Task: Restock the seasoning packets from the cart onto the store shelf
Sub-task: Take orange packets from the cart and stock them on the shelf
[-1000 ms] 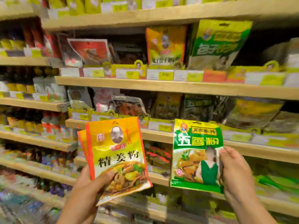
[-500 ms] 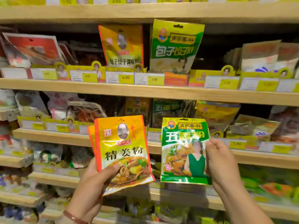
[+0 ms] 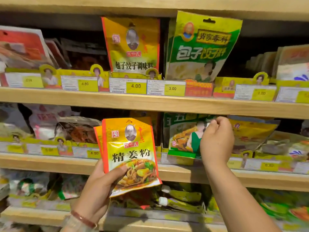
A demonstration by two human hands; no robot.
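Head view: green seasoning packet [image 3: 184, 139] stood at the wooden shelf [image 3: 150, 104] front, at 9 o'clock of the right hand [image 3: 217, 141], which pinched its edge. Left hand [image 3: 100, 186] gripped orange packets [image 3: 130, 154] at 8 o'clock of the green one.

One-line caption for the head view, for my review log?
Right hand slots a green seasoning packet into the middle shelf row; left hand holds yellow ginger-powder packets.

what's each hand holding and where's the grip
Left hand grips the orange ginger powder packets by their lower left corner. Right hand pinches the green packet at its right edge.
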